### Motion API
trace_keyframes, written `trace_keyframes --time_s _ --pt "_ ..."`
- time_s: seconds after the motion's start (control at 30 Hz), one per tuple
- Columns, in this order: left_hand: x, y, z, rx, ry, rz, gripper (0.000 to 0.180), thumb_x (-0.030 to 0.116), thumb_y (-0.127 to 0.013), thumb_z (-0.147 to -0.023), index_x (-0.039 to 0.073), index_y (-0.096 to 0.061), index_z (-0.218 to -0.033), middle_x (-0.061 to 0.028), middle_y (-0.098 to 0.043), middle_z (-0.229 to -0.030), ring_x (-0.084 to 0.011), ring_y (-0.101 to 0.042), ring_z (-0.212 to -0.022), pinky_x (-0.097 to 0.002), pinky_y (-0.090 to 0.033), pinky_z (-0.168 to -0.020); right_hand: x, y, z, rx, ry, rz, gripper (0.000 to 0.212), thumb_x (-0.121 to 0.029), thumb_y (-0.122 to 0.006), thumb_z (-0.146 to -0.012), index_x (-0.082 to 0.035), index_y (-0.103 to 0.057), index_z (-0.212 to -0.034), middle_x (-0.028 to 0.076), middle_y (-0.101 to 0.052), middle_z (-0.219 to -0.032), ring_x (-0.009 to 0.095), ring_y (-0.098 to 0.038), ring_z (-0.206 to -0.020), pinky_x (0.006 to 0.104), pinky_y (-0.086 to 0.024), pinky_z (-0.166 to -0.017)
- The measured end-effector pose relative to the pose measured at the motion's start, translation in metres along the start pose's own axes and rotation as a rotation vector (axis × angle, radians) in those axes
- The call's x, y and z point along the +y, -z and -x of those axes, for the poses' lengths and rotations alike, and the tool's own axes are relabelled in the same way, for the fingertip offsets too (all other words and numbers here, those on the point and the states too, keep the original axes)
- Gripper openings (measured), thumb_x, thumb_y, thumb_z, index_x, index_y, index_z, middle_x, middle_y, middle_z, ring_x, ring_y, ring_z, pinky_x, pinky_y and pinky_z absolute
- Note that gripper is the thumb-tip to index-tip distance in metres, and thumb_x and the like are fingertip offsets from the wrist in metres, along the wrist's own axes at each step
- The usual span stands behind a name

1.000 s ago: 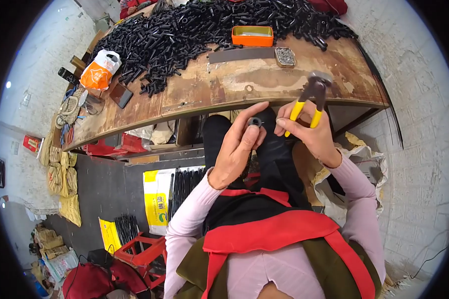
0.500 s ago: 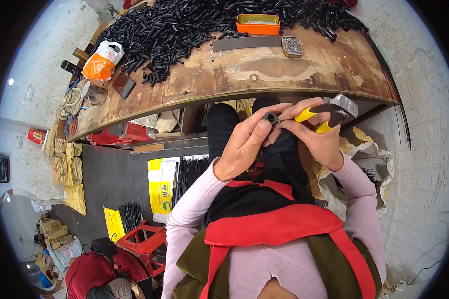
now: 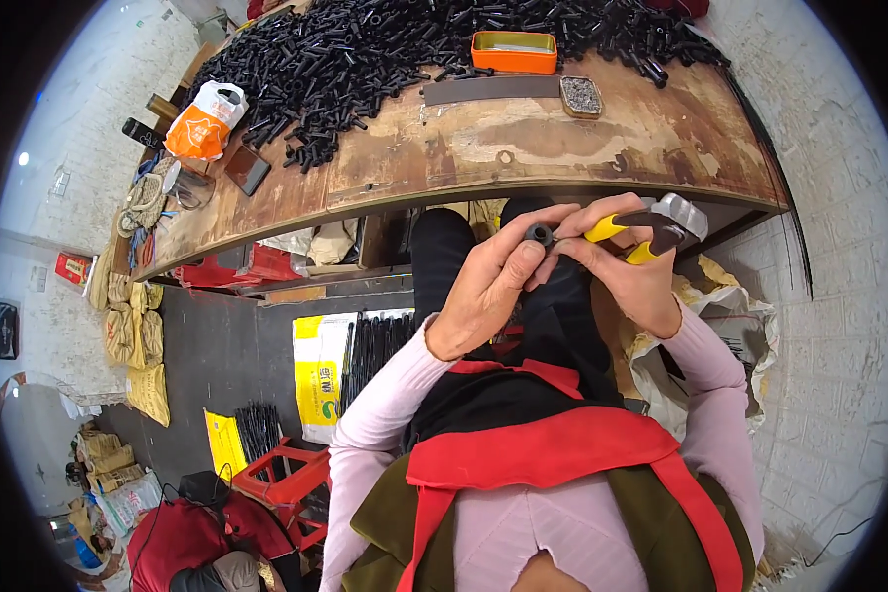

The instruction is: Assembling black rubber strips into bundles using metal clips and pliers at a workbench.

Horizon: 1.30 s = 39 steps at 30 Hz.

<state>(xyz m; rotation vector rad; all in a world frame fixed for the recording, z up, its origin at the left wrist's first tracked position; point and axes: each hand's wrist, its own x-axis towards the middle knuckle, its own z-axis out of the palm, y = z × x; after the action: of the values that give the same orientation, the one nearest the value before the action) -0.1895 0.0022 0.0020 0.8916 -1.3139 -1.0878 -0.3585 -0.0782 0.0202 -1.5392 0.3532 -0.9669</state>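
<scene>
left hand [image 3: 493, 283]: pinching tube [image 3: 540, 235] before near edge of counter [image 3: 414, 158] | right hand [image 3: 626, 264]: gripping pliers [image 3: 669, 233], hovering just beside tube | pile [image 3: 365, 69]: spreading toward counter's far edge

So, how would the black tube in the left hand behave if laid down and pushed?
The black tube would probably roll, since its end looks round. It may be light for its size, as that end looks hollow.
</scene>
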Motion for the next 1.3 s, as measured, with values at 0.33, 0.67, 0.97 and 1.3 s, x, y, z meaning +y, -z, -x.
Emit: trace_keyframes --time_s 0.33,0.67,0.97,1.3 --pt "-0.005 0.019 -0.002 -0.067 0.034 0.209 0.061 0.04 -0.04 -0.105 0.0 -0.03 -0.15 0.0018 -0.04 -0.078 -0.0079 -0.034 -0.068 -0.0215 -0.029 -0.061 -0.01 0.004 -0.03 -0.115 -0.136 0.297 0.03 0.004 -0.072 -0.082 -0.001 -0.054 -0.106 0.003 -0.061 -0.091 0.01 -0.06 -0.083 0.0243 -0.049 -0.073" --pt "-0.009 0.025 -0.007 -0.019 0.043 0.006 0.043 0.042 -0.036 -0.106 0.002 -0.052 -0.111 0.0024 -0.04 -0.073 -0.0074 -0.033 -0.065 -0.0221 -0.029 -0.06 -0.063 0.02 0.0 -0.426 -0.621 0.506 0.016 -0.019 -0.049 -0.101 -0.003 -0.052 -0.103 0.003 -0.057 -0.058 0.01 -0.05 -0.045 0.0278 -0.039 -0.044" --pt "-0.003 0.028 -0.007 -0.079 0.091 0.068 0.052 0.053 -0.038 -0.102 0.002 -0.049 -0.104 0.0019 -0.041 -0.074 -0.0068 -0.032 -0.066 -0.0221 -0.027 -0.059 -0.054 0.023 -0.005 -0.462 -0.53 0.28 0.04 -0.022 -0.049 -0.102 -0.005 -0.046 -0.138 0.004 -0.065 -0.08 0.012 -0.059 -0.061 0.0258 -0.047 -0.055" --pt "-0.007 0.029 -0.001 -0.016 0.064 0.086 0.051 0.052 -0.038 -0.102 0.002 -0.05 -0.103 0.002 -0.04 -0.073 -0.0069 -0.032 -0.065 -0.0223 -0.026 -0.058 -0.053 0.026 -0.022 -0.598 -0.872 0.265 0.028 -0.027 -0.048 -0.103 -0.002 -0.051 -0.091 0.004 -0.057 -0.066 0.01 -0.055 -0.052 0.0269 -0.045 -0.049"
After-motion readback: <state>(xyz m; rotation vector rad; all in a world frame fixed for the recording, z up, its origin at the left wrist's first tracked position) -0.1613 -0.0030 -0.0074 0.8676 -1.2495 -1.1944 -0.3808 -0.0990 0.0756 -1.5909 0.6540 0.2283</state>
